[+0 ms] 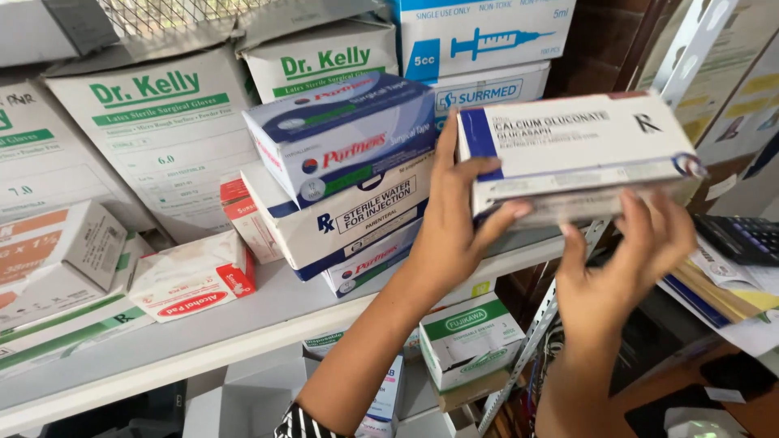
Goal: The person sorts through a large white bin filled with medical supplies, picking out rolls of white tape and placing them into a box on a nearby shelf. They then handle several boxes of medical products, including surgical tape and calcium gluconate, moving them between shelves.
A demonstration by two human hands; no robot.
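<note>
Both hands, left hand [450, 235] and right hand [625, 272], grip clamped on a white medicine carton [576, 150], hold it clear of the shelf [243, 324], not set down.

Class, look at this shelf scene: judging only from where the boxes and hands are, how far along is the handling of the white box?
Done: the white box with a blue band is off the shelf, in the air in front of the stacked cartons. In hand: the left hand grips its left end and the right hand supports it from below. Left: it rests on no surface yet; the stacked cartons lie untouched.
</note>
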